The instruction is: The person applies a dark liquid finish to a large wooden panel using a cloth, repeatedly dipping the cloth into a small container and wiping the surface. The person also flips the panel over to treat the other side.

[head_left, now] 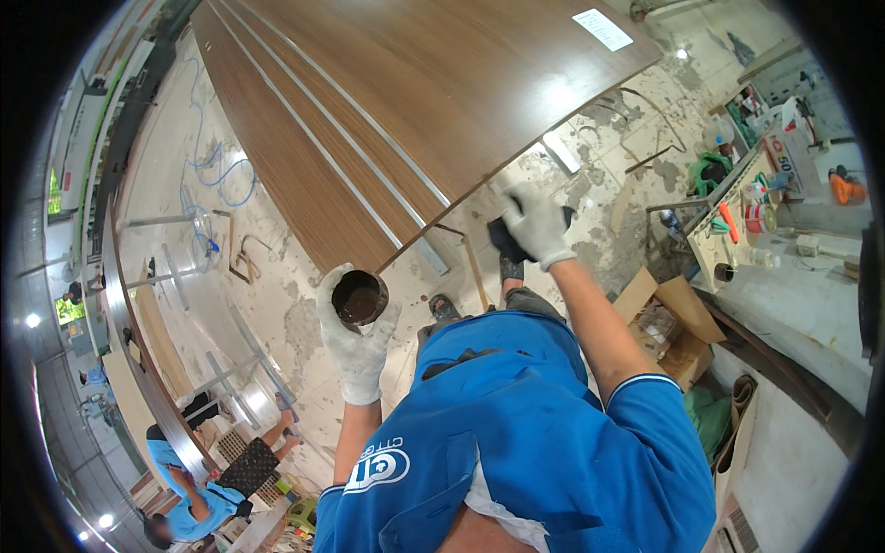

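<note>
My left hand, in a white work glove, is wrapped round an open round can with a dark brown inside, held beside the near corner of a wood-grain panel. Silver strips run lengthwise along the brown panel, and a white label is stuck near its far right corner. My right hand, also gloved in white and slightly blurred, is closed on a black cloth-like piece just off the panel's near edge. The glove hides part of that dark piece.
A bench with tools and tape stands at right, above an open cardboard box. Blue hose and metal frames lie on the stained floor at left. Another person in blue sits at lower left.
</note>
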The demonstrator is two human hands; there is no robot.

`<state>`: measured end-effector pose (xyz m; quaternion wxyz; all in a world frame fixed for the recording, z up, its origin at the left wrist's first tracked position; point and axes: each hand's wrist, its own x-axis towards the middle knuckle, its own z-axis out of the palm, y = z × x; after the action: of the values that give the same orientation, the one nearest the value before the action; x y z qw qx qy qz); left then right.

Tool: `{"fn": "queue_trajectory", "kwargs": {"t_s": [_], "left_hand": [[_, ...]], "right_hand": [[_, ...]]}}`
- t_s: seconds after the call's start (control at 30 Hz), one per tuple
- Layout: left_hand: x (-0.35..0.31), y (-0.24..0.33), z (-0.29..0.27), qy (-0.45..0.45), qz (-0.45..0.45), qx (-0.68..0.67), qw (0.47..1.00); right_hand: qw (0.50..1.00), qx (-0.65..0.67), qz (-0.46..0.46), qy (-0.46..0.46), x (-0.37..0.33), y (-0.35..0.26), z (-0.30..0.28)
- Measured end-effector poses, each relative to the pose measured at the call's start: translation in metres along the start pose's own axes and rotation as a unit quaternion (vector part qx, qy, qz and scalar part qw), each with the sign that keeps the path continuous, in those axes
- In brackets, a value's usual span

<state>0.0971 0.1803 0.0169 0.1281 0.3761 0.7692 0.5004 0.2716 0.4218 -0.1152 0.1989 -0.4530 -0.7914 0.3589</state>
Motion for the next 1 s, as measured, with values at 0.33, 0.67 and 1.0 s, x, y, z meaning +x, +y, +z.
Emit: {"fn": "queue_trajectory", "kwargs": {"t_s": [0.33, 0.67, 1.0], "left_hand": [[0.001, 0.001, 0.001, -0.007, -0.003, 0.002, 1.000], [0.008, -0.008, -0.012, -0.003, -0.008, -0.006, 1.000], [0.043, 0.029, 0.039, 0.003, -0.041, -0.011, 0.999]], "right_hand": [[0.996, 0.009, -0.084, -0.034, -0.006, 0.002, 0.016], [0.995, -0.043, -0.085, 0.009, 0.001, 0.001, 0.017], [0.991, -0.025, 0.035, 0.123, 0.039, 0.029, -0.050]]}}
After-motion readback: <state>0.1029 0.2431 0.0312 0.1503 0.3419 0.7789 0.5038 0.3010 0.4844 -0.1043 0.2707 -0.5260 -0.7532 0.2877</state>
